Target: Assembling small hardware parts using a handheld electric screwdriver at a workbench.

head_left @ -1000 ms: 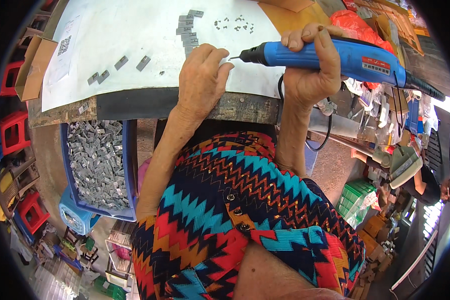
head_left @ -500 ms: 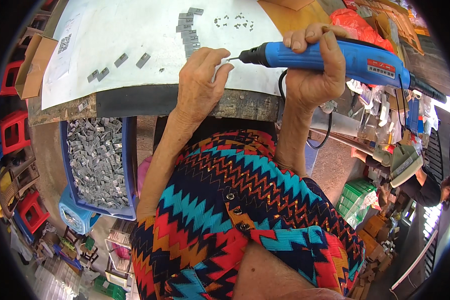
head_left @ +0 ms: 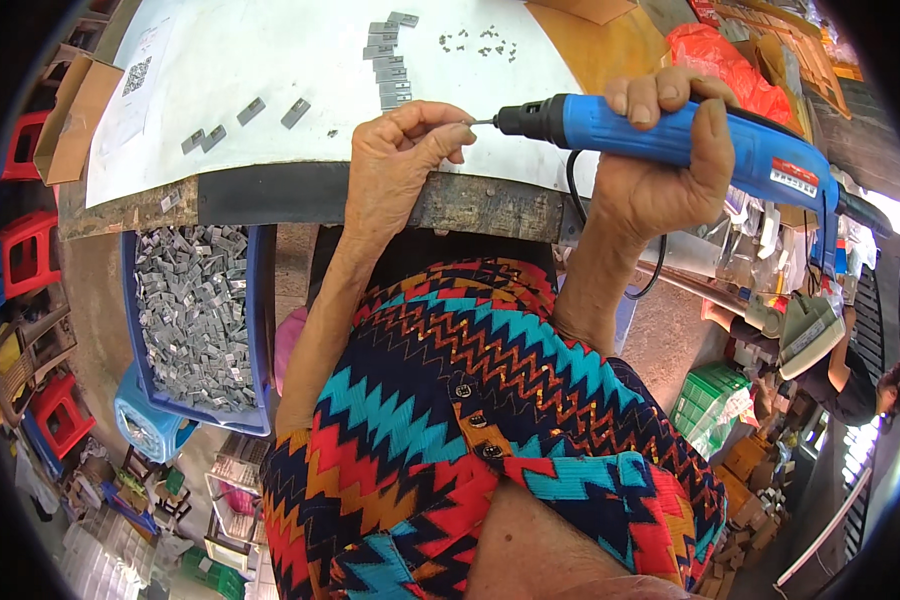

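Note:
My right hand (head_left: 670, 165) wraps round a blue electric screwdriver (head_left: 650, 130), held almost level above the table's front edge, its thin bit pointing left. At the tip of that bit, my left hand (head_left: 402, 155) is closed in a pinch. Whatever sits between its thumb and forefinger is too small or hidden to make out. Behind the left hand, small grey rectangular parts (head_left: 390, 75) lie in a slanting column on the white sheet (head_left: 270, 60). Several more grey parts (head_left: 252, 111) lie apart to the left. Tiny dark pieces, probably screws (head_left: 485, 42), are scattered farther back.
A blue bin (head_left: 263, 330) full of grey parts stands below the table on the left. Cardboard (head_left: 75, 120) borders the table's left side, and a red plastic bag (head_left: 725, 65) lies at the far right. A black cable (head_left: 575, 185) hangs beside my right wrist. Another person's arm (head_left: 840, 365) shows at right.
The screwdriver and my right hand have shifted slightly right and down. My left thumb and forefinger have closed together at the tip of the bit.

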A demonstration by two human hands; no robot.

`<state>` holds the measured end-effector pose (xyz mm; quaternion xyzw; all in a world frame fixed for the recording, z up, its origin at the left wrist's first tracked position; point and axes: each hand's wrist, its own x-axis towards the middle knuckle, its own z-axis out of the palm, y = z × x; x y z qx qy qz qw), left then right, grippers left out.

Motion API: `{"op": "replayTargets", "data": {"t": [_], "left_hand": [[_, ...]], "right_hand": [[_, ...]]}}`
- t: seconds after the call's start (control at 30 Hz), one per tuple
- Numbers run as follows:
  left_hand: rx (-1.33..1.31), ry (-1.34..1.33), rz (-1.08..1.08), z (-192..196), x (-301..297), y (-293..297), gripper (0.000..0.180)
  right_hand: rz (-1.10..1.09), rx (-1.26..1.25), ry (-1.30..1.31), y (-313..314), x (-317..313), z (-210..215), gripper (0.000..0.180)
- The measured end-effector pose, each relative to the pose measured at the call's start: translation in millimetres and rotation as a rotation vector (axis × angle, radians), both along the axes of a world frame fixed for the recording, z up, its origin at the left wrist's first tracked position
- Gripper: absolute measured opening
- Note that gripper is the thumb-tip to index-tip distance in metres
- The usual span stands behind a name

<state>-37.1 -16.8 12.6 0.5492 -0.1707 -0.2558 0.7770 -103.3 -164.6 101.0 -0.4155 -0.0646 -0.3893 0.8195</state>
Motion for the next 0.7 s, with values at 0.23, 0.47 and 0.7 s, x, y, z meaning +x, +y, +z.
{"op": "replayTargets", "data": {"t": [0.23, 0.47, 0.7], "left_hand": [[-0.019, 0.09, -0.047, 0.0, -0.9, 3.0, 0.013], [-0.04, 0.078, -0.066, -2.1, -1.9, 3.4, 0.014], [-0.031, 0.079, -0.09, -1.5, -1.7, 4.2, 0.013]], "right_hand": [[0.029, -0.023, -0.041, 1.4, -1.9, 2.6, 0.021], [0.043, -0.024, -0.033, 1.7, -2.2, 1.4, 0.021], [0.048, -0.049, -0.018, 3.1, -1.8, 2.9, 0.022]]}}
